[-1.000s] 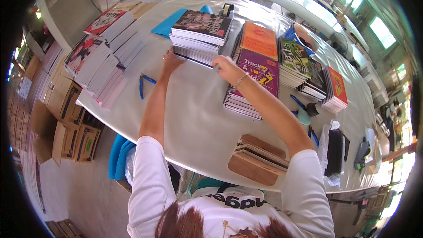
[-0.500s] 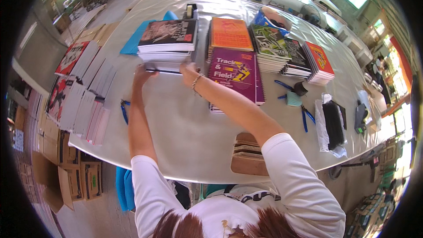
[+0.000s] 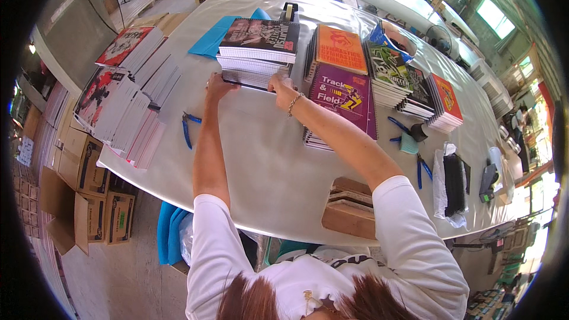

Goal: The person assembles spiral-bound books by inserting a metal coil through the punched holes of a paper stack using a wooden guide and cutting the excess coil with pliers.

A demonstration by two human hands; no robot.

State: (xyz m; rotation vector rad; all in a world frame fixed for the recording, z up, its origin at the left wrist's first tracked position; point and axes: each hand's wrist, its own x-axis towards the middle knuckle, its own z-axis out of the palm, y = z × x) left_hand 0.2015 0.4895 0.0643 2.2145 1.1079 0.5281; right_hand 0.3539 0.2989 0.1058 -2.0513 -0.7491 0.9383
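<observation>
A stack of notebooks with dark photo covers (image 3: 258,37) stands on the table, its lowest copies jutting a little toward me. At the near left corner of the stack, my left hand (image 3: 220,85) closes on the bottom books, thumb along the front edge. My right hand (image 3: 283,88) has its fingers curled at the near right corner, partly hiding the lower pages. Just right of the stack lie spiral-bound books with an orange cover (image 3: 340,48) and, nearer me, a purple cover (image 3: 342,98). A blue sheet (image 3: 214,37) shows behind the stack's left side.
Fanned red-covered books (image 3: 127,46) fill the table's left edge. Blue-handled pliers (image 3: 187,130) lie near my left forearm. Green-covered books (image 3: 388,66), more pliers (image 3: 424,170), black coils (image 3: 454,184) and wooden blocks (image 3: 348,207) are on the right. A tape dispenser (image 3: 289,13) stands behind.
The whole view has swung to the left, so the table's things sit farther right in the picture. Both hands stay at the near edge of the dark stack.
</observation>
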